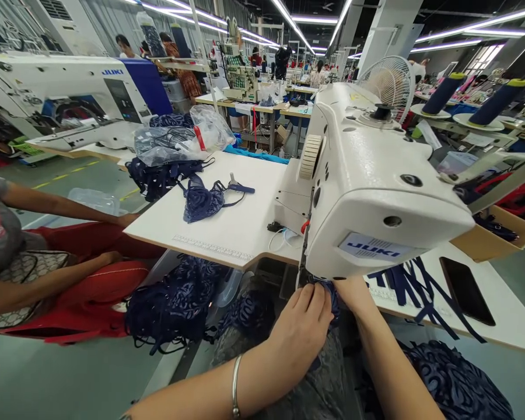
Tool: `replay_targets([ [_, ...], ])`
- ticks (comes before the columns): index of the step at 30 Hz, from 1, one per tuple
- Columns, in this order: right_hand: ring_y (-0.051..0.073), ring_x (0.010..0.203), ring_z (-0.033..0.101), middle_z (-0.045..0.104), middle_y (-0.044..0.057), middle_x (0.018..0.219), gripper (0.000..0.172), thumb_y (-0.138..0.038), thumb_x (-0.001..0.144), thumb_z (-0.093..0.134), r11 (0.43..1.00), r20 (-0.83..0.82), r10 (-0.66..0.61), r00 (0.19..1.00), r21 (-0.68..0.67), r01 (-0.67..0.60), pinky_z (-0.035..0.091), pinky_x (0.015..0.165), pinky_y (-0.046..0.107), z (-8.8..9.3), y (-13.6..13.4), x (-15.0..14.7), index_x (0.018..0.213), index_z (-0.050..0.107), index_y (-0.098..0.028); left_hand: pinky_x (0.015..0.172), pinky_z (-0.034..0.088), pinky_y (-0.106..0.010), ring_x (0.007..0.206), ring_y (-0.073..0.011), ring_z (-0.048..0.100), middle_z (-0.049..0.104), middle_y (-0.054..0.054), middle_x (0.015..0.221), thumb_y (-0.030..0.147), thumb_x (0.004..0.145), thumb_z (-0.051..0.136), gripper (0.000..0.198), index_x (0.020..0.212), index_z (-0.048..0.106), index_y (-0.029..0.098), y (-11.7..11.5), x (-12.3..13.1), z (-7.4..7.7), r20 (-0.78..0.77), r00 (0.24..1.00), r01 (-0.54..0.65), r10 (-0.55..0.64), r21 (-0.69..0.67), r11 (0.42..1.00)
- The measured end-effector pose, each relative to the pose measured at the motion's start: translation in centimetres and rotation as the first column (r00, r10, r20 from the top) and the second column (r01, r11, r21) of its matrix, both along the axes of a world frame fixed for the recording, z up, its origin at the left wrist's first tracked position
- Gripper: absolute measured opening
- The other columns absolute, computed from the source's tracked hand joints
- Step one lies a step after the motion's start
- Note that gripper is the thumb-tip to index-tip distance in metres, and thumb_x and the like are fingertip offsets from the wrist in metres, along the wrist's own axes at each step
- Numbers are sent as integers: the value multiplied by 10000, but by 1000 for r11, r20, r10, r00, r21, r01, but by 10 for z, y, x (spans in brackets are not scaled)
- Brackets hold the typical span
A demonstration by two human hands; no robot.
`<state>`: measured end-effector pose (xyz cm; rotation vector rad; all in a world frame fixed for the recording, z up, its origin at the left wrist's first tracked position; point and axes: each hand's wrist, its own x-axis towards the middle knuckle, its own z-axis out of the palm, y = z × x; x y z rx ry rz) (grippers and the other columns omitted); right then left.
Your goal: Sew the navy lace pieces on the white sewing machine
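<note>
My left hand (pixel 304 321), with a silver bangle at the wrist, is closed on a navy lace garment (pixel 332 300) under the head of the white sewing machine (pixel 389 192). My right hand (pixel 349 290) reaches in beside it from the right; the machine head hides its fingers. Most of the garment lies behind my left hand and below the needle area. A navy lace bra (pixel 201 201) rests on the white table (pixel 249 233) to the left, with a small tool on its strap. Navy strips (pixel 409 286) hang over the table at the right.
A phone (pixel 467 290) lies on the right of the table. Navy garments are heaped below at the left (pixel 175 303) and right (pixel 459 379). Plastic bags (pixel 166 143) sit at the back left. A seated person's arms (pixel 70 210) show at the left.
</note>
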<state>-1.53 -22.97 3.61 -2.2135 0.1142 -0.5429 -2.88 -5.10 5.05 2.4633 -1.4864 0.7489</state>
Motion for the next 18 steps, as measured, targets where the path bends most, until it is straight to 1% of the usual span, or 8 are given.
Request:
replay_targets([
  [4, 304, 1041, 612, 708, 115, 1015, 387, -407, 827, 427, 995, 5, -20, 1000, -101, 21, 448, 989, 470, -1, -5, 2, 997, 704, -197, 948, 471, -345, 1091, -220, 583, 624, -103, 1197, 275, 988, 444, 346, 1245, 573, 83, -1, 0, 3, 0, 1000, -6, 6, 25, 1000],
  [7, 319, 969, 632, 713, 118, 961, 398, -427, 819, 421, 988, 33, -45, 998, -143, 49, 447, 983, 505, -3, -7, 2, 976, 700, -191, 961, 465, -345, 1108, -219, 577, 620, -95, 1207, 272, 989, 441, 349, 1255, 566, 86, -2, 0, 4, -10, 1000, -12, 12, 50, 999],
  [9, 331, 942, 636, 714, 117, 930, 406, -438, 811, 416, 985, 46, -63, 997, -155, 69, 443, 981, 530, -6, -8, 2, 958, 701, -189, 962, 464, -344, 1102, -217, 580, 623, -95, 1198, 274, 988, 443, 348, 1251, 569, 84, -2, 0, 5, -2, 1000, -20, 20, 43, 999],
  [12, 351, 993, 618, 715, 118, 948, 394, -426, 799, 404, 983, 46, -82, 996, -160, 88, 420, 996, 551, -13, -8, 4, 918, 704, -199, 965, 461, -346, 1109, -217, 581, 619, -101, 1205, 267, 990, 439, 343, 1249, 569, 84, -1, 1, 7, 4, 1000, -13, 13, 48, 999],
  [15, 347, 1035, 604, 717, 111, 951, 362, -407, 792, 407, 983, 34, -79, 996, -161, 84, 418, 1005, 532, -21, -9, 4, 869, 703, -214, 974, 451, -343, 1143, -220, 565, 604, -102, 1241, 255, 991, 432, 324, 1233, 581, 99, 1, 2, 8, -12, 999, 35, -34, 85, 996],
  [18, 335, 1033, 607, 719, 103, 914, 326, -406, 796, 427, 985, 24, -72, 997, -156, 75, 450, 979, 504, -23, -9, 4, 834, 699, -229, 968, 447, -338, 1139, -224, 561, 604, -109, 1235, 258, 991, 433, 333, 1236, 581, 88, 1, 2, 6, 6, 999, 47, -47, 55, 997],
])
